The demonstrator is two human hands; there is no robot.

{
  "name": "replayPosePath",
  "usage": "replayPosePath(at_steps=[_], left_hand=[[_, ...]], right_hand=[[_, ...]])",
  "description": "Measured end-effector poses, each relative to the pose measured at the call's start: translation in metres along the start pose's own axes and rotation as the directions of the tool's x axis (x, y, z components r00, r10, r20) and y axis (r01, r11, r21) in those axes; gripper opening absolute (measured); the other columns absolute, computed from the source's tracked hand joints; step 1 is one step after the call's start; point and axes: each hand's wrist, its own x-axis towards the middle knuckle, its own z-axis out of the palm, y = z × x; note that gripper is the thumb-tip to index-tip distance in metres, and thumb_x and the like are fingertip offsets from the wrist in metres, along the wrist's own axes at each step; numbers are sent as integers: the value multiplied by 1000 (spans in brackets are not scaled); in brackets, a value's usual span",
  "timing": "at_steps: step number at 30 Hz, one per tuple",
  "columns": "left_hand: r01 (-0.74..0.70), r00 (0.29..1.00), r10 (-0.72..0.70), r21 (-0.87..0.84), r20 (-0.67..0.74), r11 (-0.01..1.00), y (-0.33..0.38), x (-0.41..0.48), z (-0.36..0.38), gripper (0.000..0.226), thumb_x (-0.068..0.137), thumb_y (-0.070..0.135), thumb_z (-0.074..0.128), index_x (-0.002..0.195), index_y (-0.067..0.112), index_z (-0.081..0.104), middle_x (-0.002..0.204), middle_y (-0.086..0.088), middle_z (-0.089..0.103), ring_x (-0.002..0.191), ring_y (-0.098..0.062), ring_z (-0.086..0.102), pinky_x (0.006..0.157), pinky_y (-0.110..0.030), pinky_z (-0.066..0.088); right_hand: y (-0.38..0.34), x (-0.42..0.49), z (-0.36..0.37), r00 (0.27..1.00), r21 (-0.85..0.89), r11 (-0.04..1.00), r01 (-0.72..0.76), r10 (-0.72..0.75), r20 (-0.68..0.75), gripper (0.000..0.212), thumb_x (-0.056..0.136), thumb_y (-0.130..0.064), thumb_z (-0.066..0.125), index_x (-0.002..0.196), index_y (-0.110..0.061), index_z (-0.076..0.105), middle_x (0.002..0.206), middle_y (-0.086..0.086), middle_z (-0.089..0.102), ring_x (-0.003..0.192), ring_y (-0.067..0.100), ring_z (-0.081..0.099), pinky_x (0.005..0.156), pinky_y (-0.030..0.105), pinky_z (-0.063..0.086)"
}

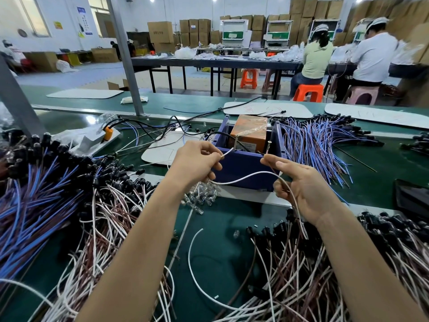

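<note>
My left hand (197, 162) pinches one end of a thin white wire (246, 177) just in front of a blue plastic box (243, 168). The wire's bare tip pokes out toward the box rim. From there the wire arcs across to my right hand (299, 184), which grips it between thumb and curled fingers; its tail hangs down past my wrist. My right thumb and forefinger also pinch something small and thin near the box's corner; I cannot tell what it is.
An orange carton (251, 133) sits in the blue box. Heaps of blue wires (34, 205), white-and-brown wires (301, 275) and blue-and-brown wires (311, 138) with black caps crowd the green table (216, 240). Small glass bulbs (202, 196) lie under my left hand. Two people sit at a far table.
</note>
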Motion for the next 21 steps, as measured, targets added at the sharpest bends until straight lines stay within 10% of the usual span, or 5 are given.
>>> replayPosePath(at_steps=[21], left_hand=[[-46, 996, 45, -12, -77, 999, 1, 1, -4, 18, 92, 1, 54, 79, 9, 62, 68, -12, 64, 39, -13, 58, 38, -20, 44]], right_hand=[[0, 0, 1, 1000, -14, 1000, -11, 11, -14, 27, 98, -9, 45, 113, -10, 68, 111, 1, 72, 46, 12, 46, 50, 22, 39]])
